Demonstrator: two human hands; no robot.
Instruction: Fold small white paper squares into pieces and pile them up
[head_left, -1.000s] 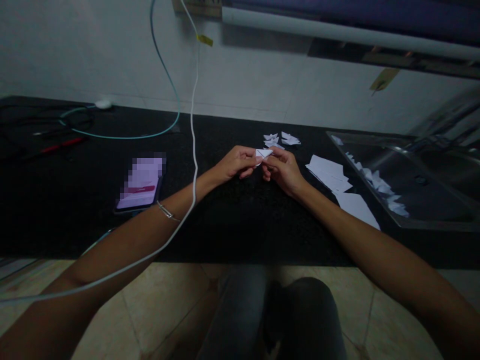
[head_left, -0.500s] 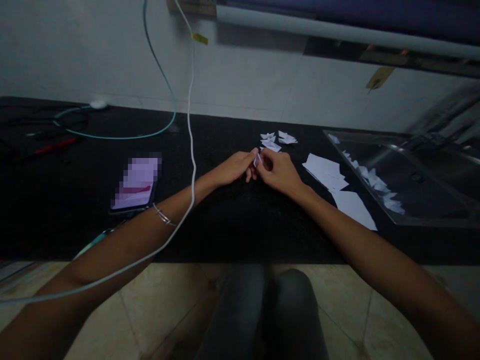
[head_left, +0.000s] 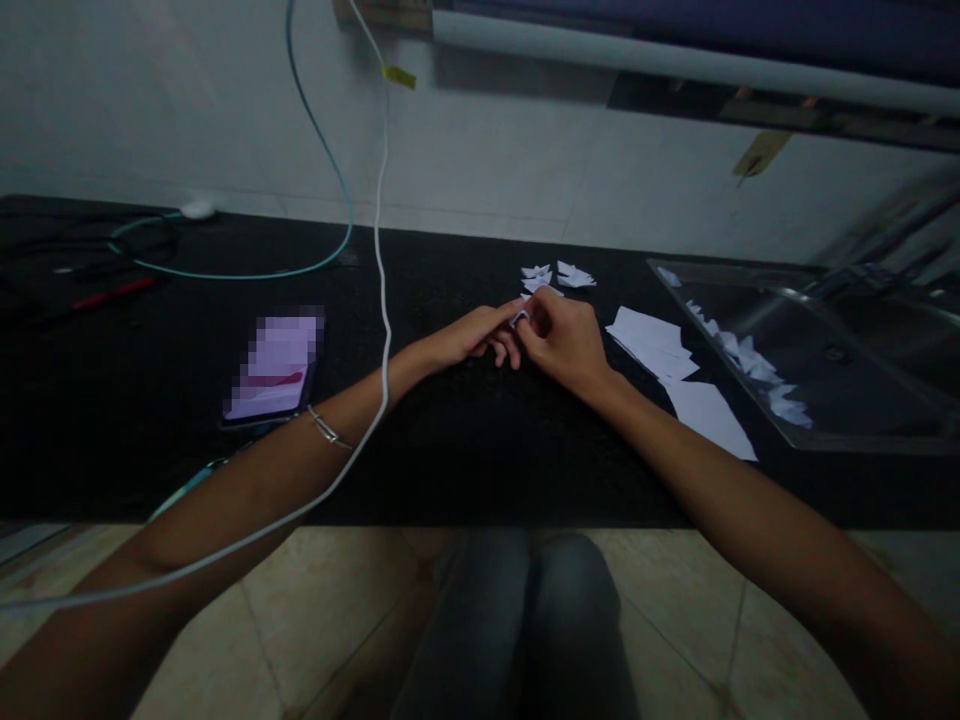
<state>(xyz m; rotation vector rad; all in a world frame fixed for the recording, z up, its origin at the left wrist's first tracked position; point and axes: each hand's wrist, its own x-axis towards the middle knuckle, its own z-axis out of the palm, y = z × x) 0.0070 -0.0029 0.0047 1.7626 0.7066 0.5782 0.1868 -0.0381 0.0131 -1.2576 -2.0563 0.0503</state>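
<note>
Both forearms came over the near edge of the tabletop (head_left: 465, 450) and converged well in from it, nearer the back edge. The left hand (head_left: 484, 332) lay on its side, index finger stretched toward the right hand and lower fingers loosely curled. The right hand (head_left: 568, 340) bent inward at the wrist, its grip clamped on a small folded paper (head_left: 520, 318), thumb and forefinger forming a ring. The paper sat between the two hands; whether the left grip pinched it too, I cannot tell. Fingers hid most of its shape. The right knuckles partly covered the paper boats (head_left: 574, 275) toward the back edge. A white cable (head_left: 384, 300) crossed before the left forearm, and pixelation obscured the phone (head_left: 262, 402).
</note>
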